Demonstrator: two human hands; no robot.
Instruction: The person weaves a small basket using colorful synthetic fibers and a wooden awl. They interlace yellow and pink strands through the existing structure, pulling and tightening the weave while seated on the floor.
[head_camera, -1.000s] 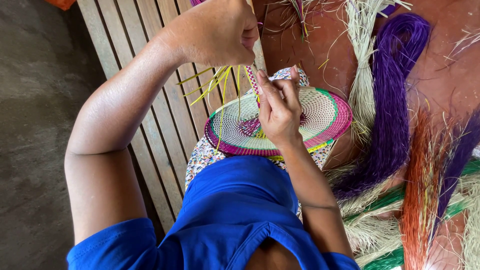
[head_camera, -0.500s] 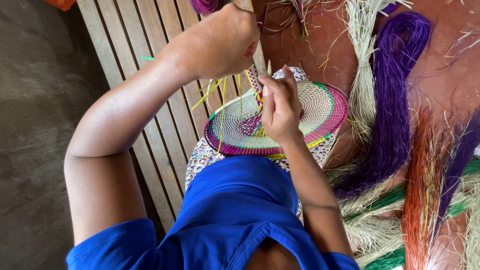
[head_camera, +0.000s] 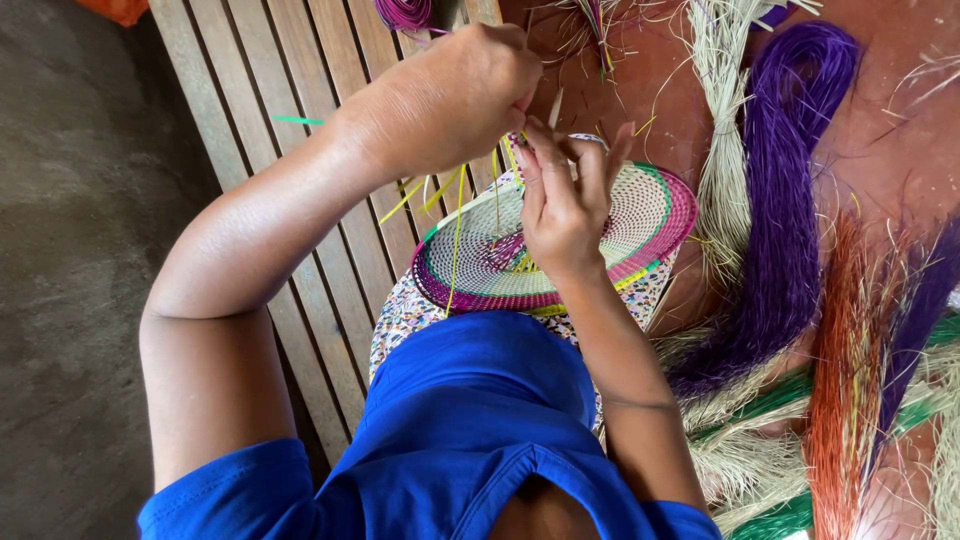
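Two bare hands at work over a round woven mat (head_camera: 640, 215), set near the middle of the frame on a lap covered in speckled cloth (head_camera: 400, 320). Left hand (head_camera: 450, 95), upper centre, raised above the mat's left half, fingers curled in tight and pinching thin yellow strands (head_camera: 455, 215) that trail down across the weave. Right hand (head_camera: 565, 205), just below and to the right of it, resting on the mat's centre, fingers half bent, thumb and forefinger closed on the same bunch of strands where the two hands meet; exact grip hard to make out there. Mat pale in the middle, ringed with green, pink and a touch of yellow at the rim, tilted slightly toward the right of the frame.

Blue shirt (head_camera: 470, 430) across the lower centre. Slatted wooden bench (head_camera: 260, 90) running from the upper left down behind the left forearm, with a loose green strand (head_camera: 295, 120) lying on it. Coil of magenta fibre (head_camera: 405, 12) at the top edge, just above the left hand. Right side of the frame crowded with loose fibre on a reddish floor (head_camera: 900, 140): a pale straw bundle (head_camera: 720, 110) just beside the mat, a thick purple hank (head_camera: 785, 190) next to that, an orange bundle (head_camera: 845, 380) lower right, and green stalks (head_camera: 780, 400) beneath them. Grey concrete (head_camera: 70, 250) along the left edge.
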